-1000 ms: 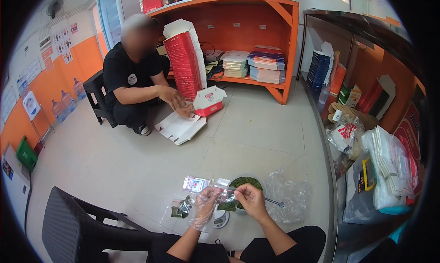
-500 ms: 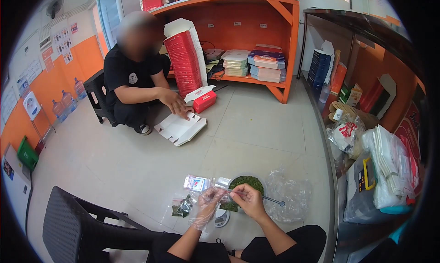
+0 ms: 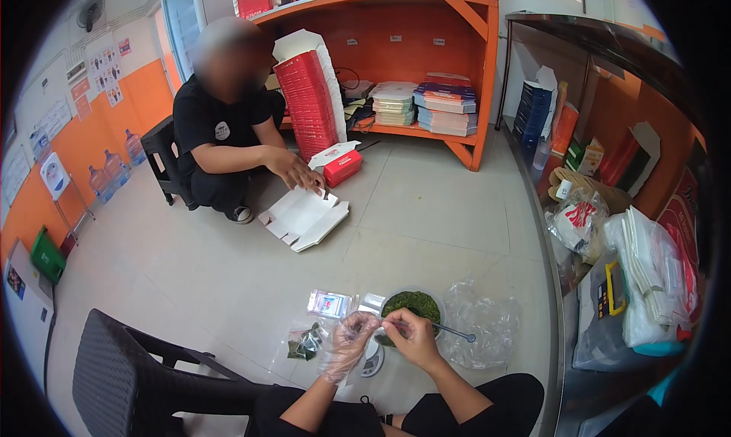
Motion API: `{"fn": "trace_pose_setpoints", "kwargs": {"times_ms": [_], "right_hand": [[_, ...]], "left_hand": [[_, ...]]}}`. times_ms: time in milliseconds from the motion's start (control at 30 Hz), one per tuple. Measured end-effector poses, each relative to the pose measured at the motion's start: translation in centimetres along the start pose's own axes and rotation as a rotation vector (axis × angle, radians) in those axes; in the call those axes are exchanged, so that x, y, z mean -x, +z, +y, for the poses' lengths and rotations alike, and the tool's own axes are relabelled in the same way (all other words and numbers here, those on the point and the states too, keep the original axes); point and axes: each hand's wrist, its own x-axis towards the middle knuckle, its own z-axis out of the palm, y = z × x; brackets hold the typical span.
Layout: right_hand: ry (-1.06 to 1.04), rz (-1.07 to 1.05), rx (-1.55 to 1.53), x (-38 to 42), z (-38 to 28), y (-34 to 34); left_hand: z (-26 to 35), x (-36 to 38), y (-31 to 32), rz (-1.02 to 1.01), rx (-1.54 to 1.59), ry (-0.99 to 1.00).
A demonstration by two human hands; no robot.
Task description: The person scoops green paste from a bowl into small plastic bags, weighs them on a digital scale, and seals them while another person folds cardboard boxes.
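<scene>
My left hand (image 3: 352, 344) wears a clear plastic glove, and my bare right hand (image 3: 411, 338) meets it fingertip to fingertip. Both pinch the top of a small clear plastic bag (image 3: 383, 329), mostly hidden by the fingers, with some green inside. Chopped green herb (image 3: 413, 303) fills a round tub just behind my right hand. A long-handled spoon (image 3: 457, 333) sticks out to the right. Below the hands sits a small digital scale (image 3: 372, 360), partly covered. Left of my glove lies a clear bag with green contents (image 3: 306, 342).
Printed packets (image 3: 331, 304) and crumpled clear plastic (image 3: 481, 326) lie on the floor. Across from me, a seated person (image 3: 228, 132) handles a white flat carton (image 3: 304, 215) beside stacked red boxes (image 3: 307, 94). A black chair (image 3: 114, 368) stands left, a metal table (image 3: 550, 285) right.
The green-filled bag hanging below my fingers has swung mostly out of sight behind my right hand, uncovering more of the scale. The other person has turned the white carton slightly.
</scene>
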Motion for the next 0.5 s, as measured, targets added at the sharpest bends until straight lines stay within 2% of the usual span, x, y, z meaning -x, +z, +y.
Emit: {"fn": "trace_pose_setpoints", "kwargs": {"times_ms": [67, 400, 500], "right_hand": [[-0.106, 0.045, 0.105, -0.1, -0.1, -0.1], [-0.083, 0.047, 0.119, -0.1, -1.1, -0.2], [-0.149, 0.062, 0.199, -0.1, -0.9, -0.1]], "left_hand": [[-0.5, -0.1, 0.0, 0.022, 0.035, 0.020], [-0.8, -0.2, -0.7, -0.044, -0.009, 0.065], [-0.6, -0.1, -0.8, -0.064, -0.116, 0.058]]}}
